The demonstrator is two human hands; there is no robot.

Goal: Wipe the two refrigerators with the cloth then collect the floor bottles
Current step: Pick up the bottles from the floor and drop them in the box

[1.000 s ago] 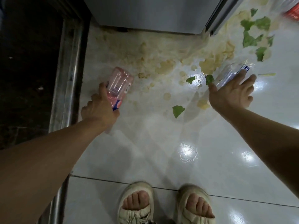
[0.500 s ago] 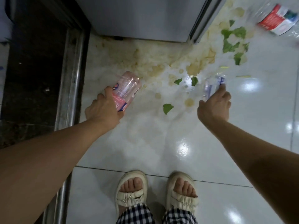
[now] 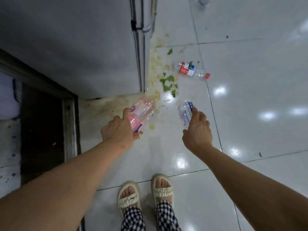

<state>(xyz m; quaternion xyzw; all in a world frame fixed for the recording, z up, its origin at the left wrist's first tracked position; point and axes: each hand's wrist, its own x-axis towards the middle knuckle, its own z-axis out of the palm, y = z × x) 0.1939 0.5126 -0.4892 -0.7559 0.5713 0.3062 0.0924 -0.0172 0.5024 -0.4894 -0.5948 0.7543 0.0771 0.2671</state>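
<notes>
While left hand (image 3: 119, 130) grips the pink-labelled clear plastic bottle (image 3: 141, 113) and right hand (image 3: 197, 130) pinches a crumpled clear one (image 3: 184, 112), reaching beyond for the red-capped bottle (image 3: 191, 70) risks dropping either.

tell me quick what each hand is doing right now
Left hand: closed, holding the pink bottle.
Right hand: closed, fingers holding the clear bottle.

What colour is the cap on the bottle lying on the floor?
Red cap, seen in the head view.
</notes>
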